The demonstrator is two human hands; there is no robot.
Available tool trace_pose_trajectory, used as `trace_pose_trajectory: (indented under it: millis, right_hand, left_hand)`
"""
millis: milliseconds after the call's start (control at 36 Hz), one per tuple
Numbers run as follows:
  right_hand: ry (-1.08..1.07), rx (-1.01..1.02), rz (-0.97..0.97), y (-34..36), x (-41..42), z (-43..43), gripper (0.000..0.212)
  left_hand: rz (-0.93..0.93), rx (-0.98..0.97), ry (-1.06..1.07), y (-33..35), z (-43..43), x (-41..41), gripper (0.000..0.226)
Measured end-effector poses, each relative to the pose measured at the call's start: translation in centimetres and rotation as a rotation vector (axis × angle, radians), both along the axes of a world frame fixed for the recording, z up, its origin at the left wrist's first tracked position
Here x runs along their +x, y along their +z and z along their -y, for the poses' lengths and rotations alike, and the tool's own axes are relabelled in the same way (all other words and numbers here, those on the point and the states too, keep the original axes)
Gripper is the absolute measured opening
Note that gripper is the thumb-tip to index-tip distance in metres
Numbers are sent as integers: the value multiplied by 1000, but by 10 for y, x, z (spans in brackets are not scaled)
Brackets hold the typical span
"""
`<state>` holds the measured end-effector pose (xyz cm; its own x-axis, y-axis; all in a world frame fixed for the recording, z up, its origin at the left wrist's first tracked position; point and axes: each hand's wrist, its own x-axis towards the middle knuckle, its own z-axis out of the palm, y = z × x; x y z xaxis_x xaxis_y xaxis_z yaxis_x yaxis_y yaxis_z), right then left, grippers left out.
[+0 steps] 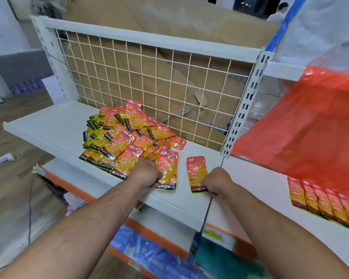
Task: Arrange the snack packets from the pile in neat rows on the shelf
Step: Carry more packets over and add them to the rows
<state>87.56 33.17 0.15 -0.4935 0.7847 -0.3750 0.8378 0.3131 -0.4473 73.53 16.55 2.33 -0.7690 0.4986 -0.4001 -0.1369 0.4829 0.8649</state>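
1. Gripping with the left grip (147, 176) the lower left side of one snack packet (168, 168), fingers curled on it; lies flat near the front edge of the shelf (54, 125), its top against the right front of the pile (125, 133).
2. Pinching with the right grip (218, 182) the bottom right corner of a second packet (196, 172); lies flat just beside the first, a narrow strip of shelf between them, near the front right corner.
3. Heaping from mid-shelf back to the wire grid (149, 77): the pile's many orange and yellow packets, with cardboard (189, 27) behind the grid.
4. Hanging at the right: a red plastic bag (302, 127), above a neat overlapping row of packets (326, 202) on the neighbouring shelf (260, 188).
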Motion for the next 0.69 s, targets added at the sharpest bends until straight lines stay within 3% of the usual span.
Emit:
trace_pose_trajectory:
  millis: [278, 500, 694]
  right_hand:
    - [-312, -276, -415, 15, 111, 34, 24]
    - [-474, -230, -504, 23, 195, 34, 39]
    - [-532, -199, -543, 25, 269, 15, 43]
  left_hand:
    - [24, 53, -133, -13, -17, 73, 27]
    - [-21, 59, -315, -10, -45, 144, 17]
    - [-78, 70, -433, -5, -83, 208, 25]
